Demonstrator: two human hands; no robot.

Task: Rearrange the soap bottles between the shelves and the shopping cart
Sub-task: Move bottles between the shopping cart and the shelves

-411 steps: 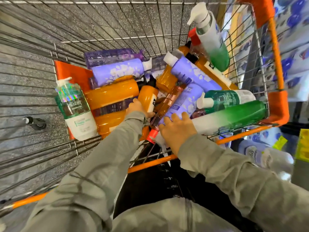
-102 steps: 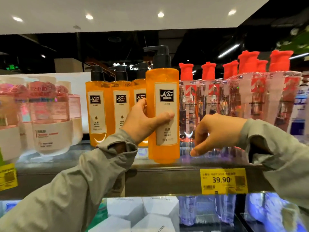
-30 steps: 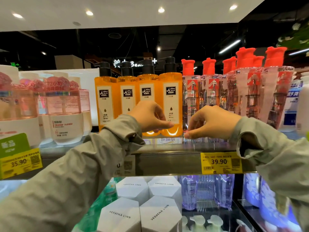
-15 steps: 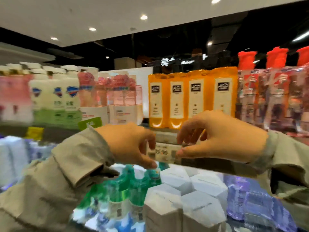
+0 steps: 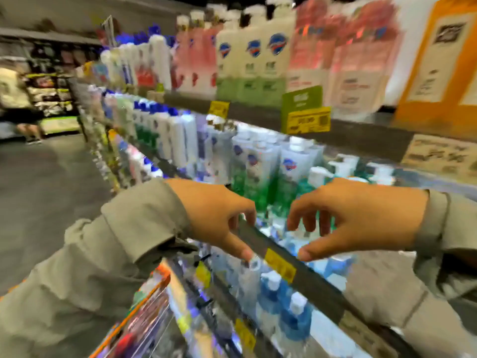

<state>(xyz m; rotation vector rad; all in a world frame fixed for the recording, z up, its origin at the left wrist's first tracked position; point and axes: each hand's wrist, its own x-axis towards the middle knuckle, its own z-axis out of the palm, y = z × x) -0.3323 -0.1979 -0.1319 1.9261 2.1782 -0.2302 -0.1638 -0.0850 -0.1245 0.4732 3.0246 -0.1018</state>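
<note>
The view is blurred. My left hand (image 5: 216,215) and my right hand (image 5: 356,218) hover side by side in front of the shelves, fingers loosely curled, both holding nothing. An orange soap bottle (image 5: 438,63) stands at the upper right on the top shelf (image 5: 361,136). White-and-green soap bottles (image 5: 253,63) and pink ones (image 5: 343,58) stand left of it. Green and white pump bottles (image 5: 291,177) fill the shelf behind my hands. A corner of the shopping cart (image 5: 144,303), with an orange rim and bottles inside, shows at the bottom left.
Blue-capped bottles (image 5: 289,311) sit on the lowest shelf below a dark shelf edge (image 5: 304,275) with yellow price tags. A green sign (image 5: 302,104) hangs on the top shelf. The grey aisle floor (image 5: 44,182) opens to the left, with a person (image 5: 18,104) far off.
The view has swung left and down, away from the orange bottles. Both hands have dropped lower, still holding nothing. The cart corner has come into view.
</note>
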